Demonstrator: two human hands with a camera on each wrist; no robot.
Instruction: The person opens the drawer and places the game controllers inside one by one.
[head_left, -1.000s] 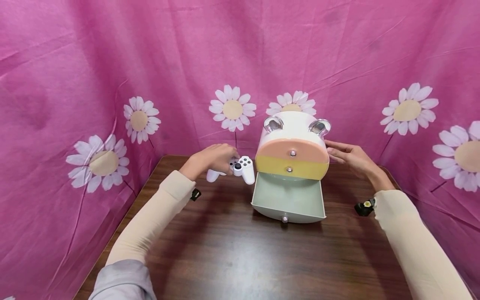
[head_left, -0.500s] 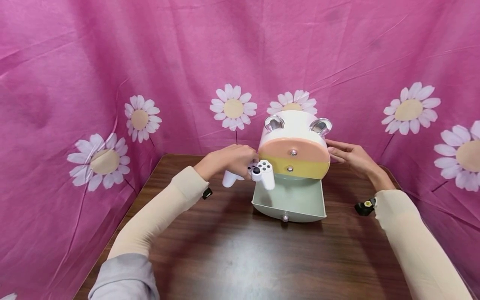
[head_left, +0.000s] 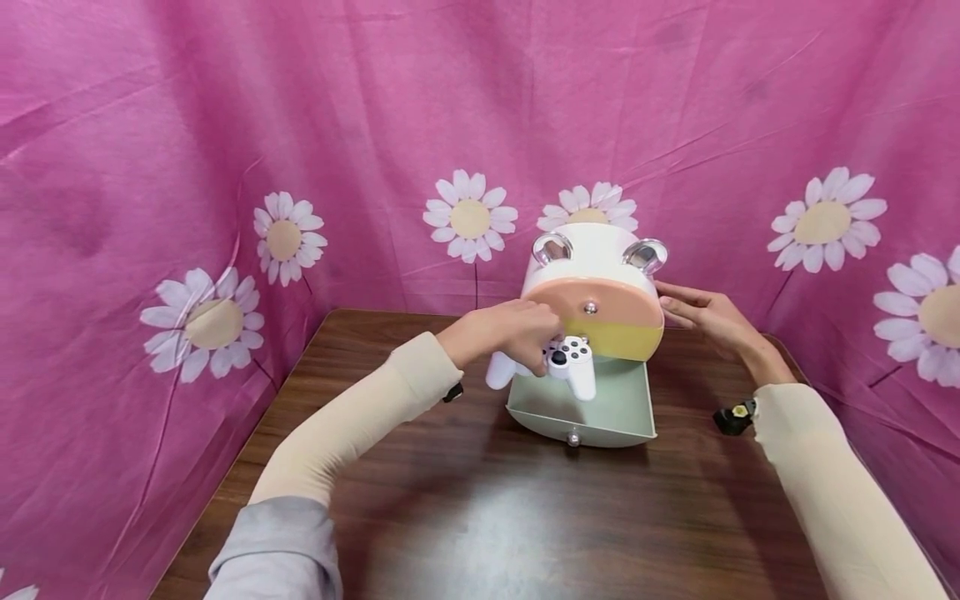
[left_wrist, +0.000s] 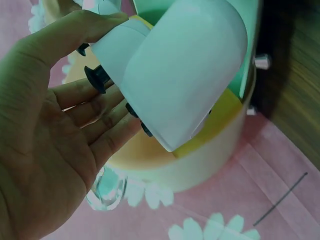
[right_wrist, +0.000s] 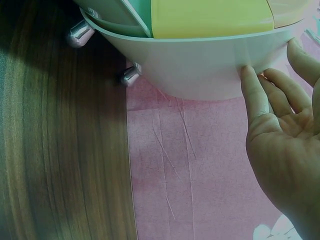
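A white game controller [head_left: 577, 379] with black thumbsticks hangs over the pulled-out green bottom drawer [head_left: 626, 400]. My left hand [head_left: 521, 333] holds it from above; in the left wrist view, the thumb and fingers grip the controller [left_wrist: 185, 70] from two sides. The drawer belongs to a small rounded white cabinet [head_left: 592, 250] with silver ears, plus an orange top drawer [head_left: 555, 292] and a yellow middle drawer [head_left: 641, 340], both closed. My right hand [head_left: 712, 321] rests its fingertips against the cabinet's right side, fingers fairly straight, as the right wrist view shows.
The cabinet stands near the back of a dark brown wooden table [head_left: 450, 500]. A pink curtain [head_left: 375, 125] printed with daisies hangs behind and at both sides. Short silver feet [right_wrist: 82, 34] show under the cabinet in the right wrist view.
My left hand has carried the controller rightward, from beside the cabinet to over the open bottom drawer. The right hand stays at the cabinet's side.
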